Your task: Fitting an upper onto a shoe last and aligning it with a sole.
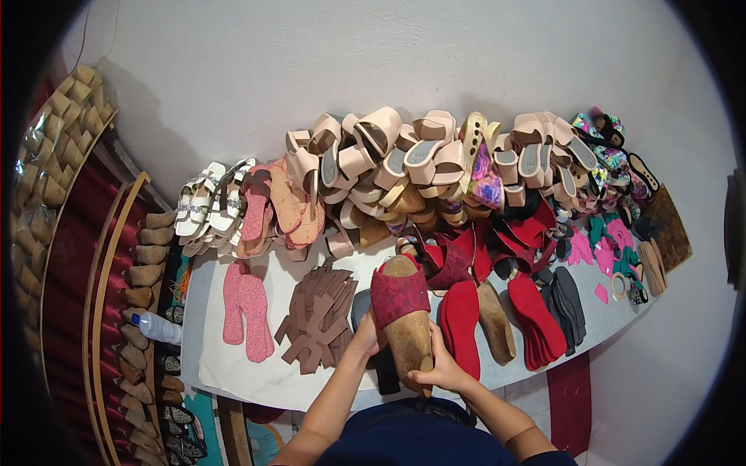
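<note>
Near the table's front edge I hold a wooden shoe last (412, 349) with its toe pointing away from me. A dark red patterned upper (399, 297) wraps across its front part. My left hand (368, 335) grips the left side, just below the upper. My right hand (447, 366) closes round the heel end, its thumb lying on top of the wood. Right of the held last lie red soles (461, 330), another wooden last (496, 322) and a stack of red soles (538, 322). To its left is a pile of brown cut upper pieces (320, 314).
Pink soles (249, 311) lie on the table's left part. Beige heeled sandals (435, 147) are heaped along the wall. Dark grey soles (566, 307) and pink scraps (579, 247) are at the right. A plastic bottle (158, 328) and shelved wooden lasts (148, 276) stand left.
</note>
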### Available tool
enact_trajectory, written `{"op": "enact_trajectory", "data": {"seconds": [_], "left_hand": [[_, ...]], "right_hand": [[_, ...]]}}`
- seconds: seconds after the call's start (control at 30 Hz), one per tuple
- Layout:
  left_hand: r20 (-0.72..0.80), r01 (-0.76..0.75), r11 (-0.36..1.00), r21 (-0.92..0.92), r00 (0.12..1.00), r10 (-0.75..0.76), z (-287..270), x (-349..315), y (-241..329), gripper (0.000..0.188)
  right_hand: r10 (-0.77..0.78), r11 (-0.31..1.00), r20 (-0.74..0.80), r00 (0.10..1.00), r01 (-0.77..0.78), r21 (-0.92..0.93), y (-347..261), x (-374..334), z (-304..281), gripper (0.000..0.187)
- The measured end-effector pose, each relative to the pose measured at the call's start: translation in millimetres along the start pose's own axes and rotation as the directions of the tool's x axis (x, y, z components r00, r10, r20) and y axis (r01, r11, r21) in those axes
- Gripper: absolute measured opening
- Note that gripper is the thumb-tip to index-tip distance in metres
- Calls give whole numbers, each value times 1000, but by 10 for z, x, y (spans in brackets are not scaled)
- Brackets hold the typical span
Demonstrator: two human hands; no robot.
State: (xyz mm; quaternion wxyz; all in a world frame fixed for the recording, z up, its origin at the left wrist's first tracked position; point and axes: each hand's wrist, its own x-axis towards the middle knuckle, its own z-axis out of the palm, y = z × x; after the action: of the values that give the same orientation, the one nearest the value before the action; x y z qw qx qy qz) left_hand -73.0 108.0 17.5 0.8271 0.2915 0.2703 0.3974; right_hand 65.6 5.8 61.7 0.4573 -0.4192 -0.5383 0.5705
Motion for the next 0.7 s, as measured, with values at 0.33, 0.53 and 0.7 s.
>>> {"op": "enact_trajectory", "data": {"seconds": [0.33, 0.53, 0.7], "left_hand": [[-95, -235, 964, -126, 970, 224, 208, 22, 374, 40], [-133, -218, 972, -90, 970, 205, 286, -33, 392, 42], [-74, -192, 974, -124, 980, 183, 261, -27, 335, 44]], "right_hand": [[-71, 990, 11, 997, 72, -120, 10, -12, 5, 101], [-67, 993, -8, 998, 66, -97, -24, -45, 0, 99], [15, 999, 57, 998, -14, -33, -102, -60, 14, 103]]}}
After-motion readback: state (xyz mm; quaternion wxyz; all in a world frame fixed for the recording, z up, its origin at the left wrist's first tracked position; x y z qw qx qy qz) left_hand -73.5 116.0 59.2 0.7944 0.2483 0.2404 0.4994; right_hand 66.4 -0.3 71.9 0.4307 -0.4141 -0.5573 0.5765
